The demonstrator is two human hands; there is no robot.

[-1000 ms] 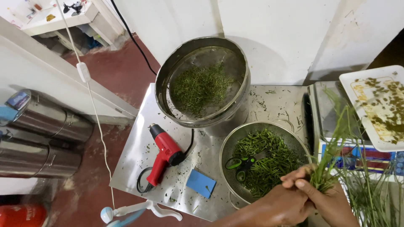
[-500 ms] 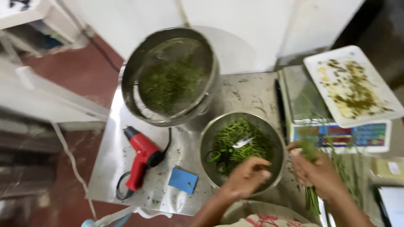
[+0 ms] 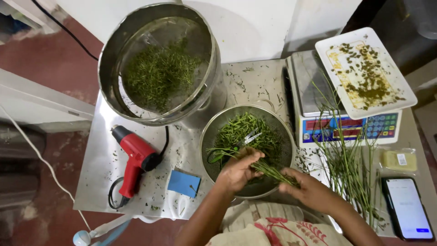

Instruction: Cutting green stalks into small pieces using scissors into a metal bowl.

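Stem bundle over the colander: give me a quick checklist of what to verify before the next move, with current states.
1. Left hand has a grip on the stem bundle: ok.
2. Right hand supports the bundle's other end: ok.
3. Bundle sits above the colander, not the table: ok.
4. Scissors within reach, lying on the cut greens in the colander: ok.
5. Loose stems clear of the scale: not ok, they lie across its keypad.
6. Phone clear of the stems: cannot tell, tips end close beside it.
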